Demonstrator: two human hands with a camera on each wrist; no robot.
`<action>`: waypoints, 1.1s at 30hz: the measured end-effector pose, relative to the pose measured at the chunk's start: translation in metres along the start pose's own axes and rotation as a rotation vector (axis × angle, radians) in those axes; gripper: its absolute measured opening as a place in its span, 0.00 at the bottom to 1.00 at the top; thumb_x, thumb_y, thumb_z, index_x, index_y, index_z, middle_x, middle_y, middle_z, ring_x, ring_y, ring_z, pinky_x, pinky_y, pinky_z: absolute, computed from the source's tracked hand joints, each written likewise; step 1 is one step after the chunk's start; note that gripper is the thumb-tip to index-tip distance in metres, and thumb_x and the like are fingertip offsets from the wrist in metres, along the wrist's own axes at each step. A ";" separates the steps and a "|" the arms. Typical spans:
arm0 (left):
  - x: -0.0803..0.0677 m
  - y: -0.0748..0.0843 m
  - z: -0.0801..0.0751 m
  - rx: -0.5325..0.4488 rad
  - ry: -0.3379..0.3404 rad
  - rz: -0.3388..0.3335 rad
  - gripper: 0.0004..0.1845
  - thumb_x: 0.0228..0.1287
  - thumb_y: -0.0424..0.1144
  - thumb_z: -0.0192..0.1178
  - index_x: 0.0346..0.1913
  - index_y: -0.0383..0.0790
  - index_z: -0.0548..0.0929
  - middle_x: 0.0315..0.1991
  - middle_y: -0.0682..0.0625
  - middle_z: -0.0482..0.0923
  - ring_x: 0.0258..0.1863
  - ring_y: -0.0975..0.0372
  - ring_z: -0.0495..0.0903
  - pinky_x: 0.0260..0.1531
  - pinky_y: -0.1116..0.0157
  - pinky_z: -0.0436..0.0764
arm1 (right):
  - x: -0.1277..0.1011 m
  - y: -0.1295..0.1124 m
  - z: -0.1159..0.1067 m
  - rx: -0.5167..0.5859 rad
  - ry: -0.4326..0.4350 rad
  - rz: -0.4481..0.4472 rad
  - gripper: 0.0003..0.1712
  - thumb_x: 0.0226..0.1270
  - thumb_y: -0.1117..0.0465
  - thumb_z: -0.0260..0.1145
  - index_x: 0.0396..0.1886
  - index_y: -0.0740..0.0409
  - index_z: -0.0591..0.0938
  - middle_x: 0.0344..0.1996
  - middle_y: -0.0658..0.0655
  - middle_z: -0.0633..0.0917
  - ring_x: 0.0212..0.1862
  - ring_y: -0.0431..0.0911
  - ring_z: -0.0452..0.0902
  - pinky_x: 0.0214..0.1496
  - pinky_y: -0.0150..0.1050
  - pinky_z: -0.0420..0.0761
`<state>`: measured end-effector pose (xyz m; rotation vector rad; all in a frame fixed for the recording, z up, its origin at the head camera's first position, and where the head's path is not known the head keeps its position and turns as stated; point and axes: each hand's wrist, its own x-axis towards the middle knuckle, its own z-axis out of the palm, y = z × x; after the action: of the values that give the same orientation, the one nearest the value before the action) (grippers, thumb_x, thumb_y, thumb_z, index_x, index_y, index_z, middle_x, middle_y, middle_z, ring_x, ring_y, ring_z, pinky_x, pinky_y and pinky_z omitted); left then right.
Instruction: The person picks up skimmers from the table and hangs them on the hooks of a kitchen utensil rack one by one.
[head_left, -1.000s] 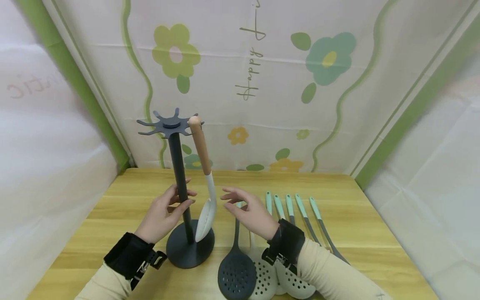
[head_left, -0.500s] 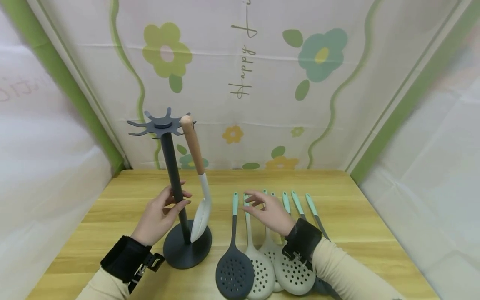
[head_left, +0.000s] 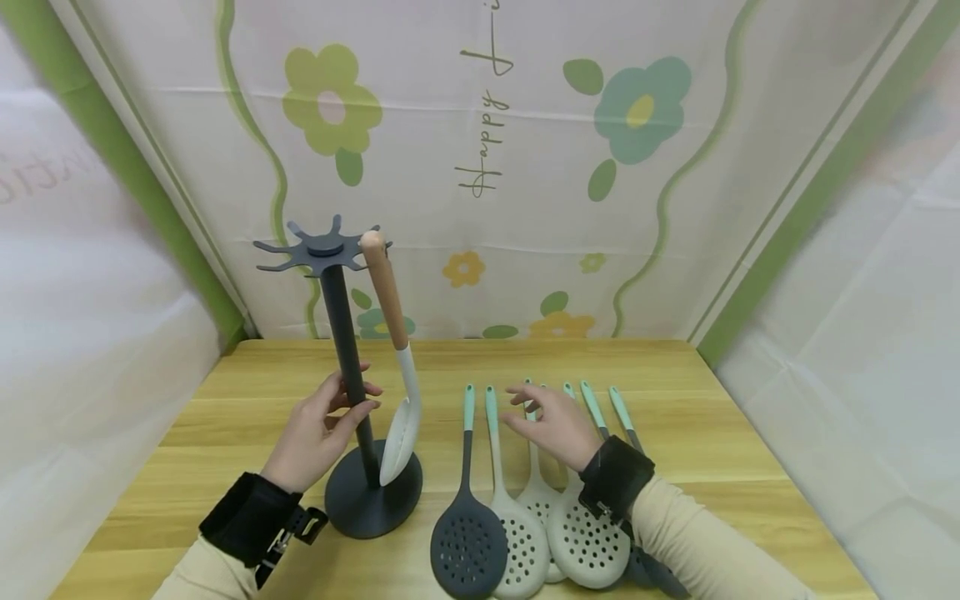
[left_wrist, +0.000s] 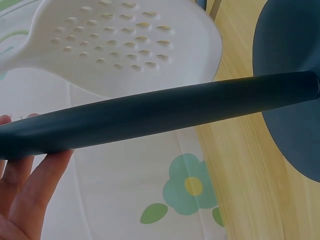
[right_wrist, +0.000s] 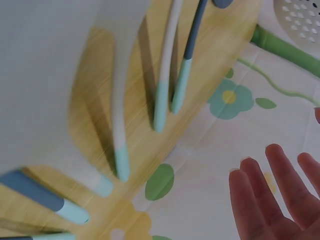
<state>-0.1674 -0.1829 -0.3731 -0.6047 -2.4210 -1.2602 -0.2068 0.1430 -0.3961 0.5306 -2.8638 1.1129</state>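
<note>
Right hand [head_left: 552, 427] shifted rightward over skimmers [head_left: 525, 467], handles pointing away.

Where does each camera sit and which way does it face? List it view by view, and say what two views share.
Head: worn on the head, looking forward and down at the table; both hands and sleeves show, left hand gripping the stand pole, right hand over the lying utensils.
Left wrist: beside the pole, facing the white slotted spoon; fingertips show.
Right wrist: above the utensil handles, facing the backdrop; open fingers show.
Shared: head and left wrist both show pole and white spoon.
</note>
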 end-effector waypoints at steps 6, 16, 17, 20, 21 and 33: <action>0.001 0.001 0.000 0.006 -0.004 -0.003 0.23 0.68 0.26 0.59 0.65 0.33 0.70 0.46 0.43 0.83 0.43 0.51 0.86 0.37 0.63 0.90 | 0.001 0.006 -0.001 -0.129 0.036 -0.004 0.22 0.65 0.52 0.69 0.57 0.52 0.83 0.48 0.54 0.88 0.48 0.52 0.83 0.42 0.45 0.84; 0.000 0.000 0.000 -0.002 -0.005 0.009 0.23 0.69 0.25 0.58 0.65 0.33 0.70 0.46 0.39 0.83 0.42 0.50 0.86 0.38 0.59 0.90 | 0.001 0.023 -0.007 -0.219 0.036 0.039 0.17 0.65 0.53 0.69 0.50 0.53 0.85 0.47 0.54 0.88 0.49 0.52 0.84 0.43 0.45 0.85; 0.000 0.000 0.000 -0.001 -0.004 0.009 0.23 0.69 0.25 0.58 0.65 0.33 0.70 0.46 0.39 0.83 0.43 0.50 0.86 0.38 0.59 0.90 | 0.000 0.024 -0.008 -0.224 0.035 0.040 0.16 0.65 0.53 0.69 0.50 0.53 0.85 0.47 0.54 0.88 0.48 0.52 0.84 0.42 0.45 0.85; -0.001 0.000 0.000 -0.004 -0.005 0.009 0.23 0.69 0.26 0.58 0.66 0.34 0.69 0.46 0.39 0.83 0.43 0.50 0.86 0.38 0.59 0.90 | 0.000 0.026 -0.010 -0.219 0.030 0.049 0.16 0.65 0.53 0.68 0.50 0.53 0.85 0.49 0.55 0.87 0.49 0.53 0.83 0.42 0.44 0.85; -0.001 0.000 0.000 -0.004 -0.006 0.008 0.23 0.69 0.26 0.58 0.66 0.34 0.69 0.46 0.39 0.83 0.43 0.50 0.86 0.38 0.59 0.90 | 0.000 0.027 -0.011 -0.216 0.027 0.054 0.16 0.66 0.53 0.68 0.51 0.53 0.85 0.50 0.55 0.87 0.49 0.53 0.83 0.41 0.44 0.85; -0.001 -0.002 0.000 -0.012 0.004 0.025 0.23 0.70 0.25 0.57 0.66 0.35 0.69 0.45 0.44 0.84 0.43 0.51 0.87 0.41 0.58 0.89 | 0.001 0.036 -0.018 -0.238 0.032 0.094 0.17 0.66 0.52 0.67 0.50 0.56 0.85 0.46 0.57 0.88 0.48 0.54 0.83 0.41 0.45 0.84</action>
<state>-0.1680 -0.1836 -0.3749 -0.6330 -2.3970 -1.2662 -0.2213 0.1796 -0.4057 0.3660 -2.9633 0.7651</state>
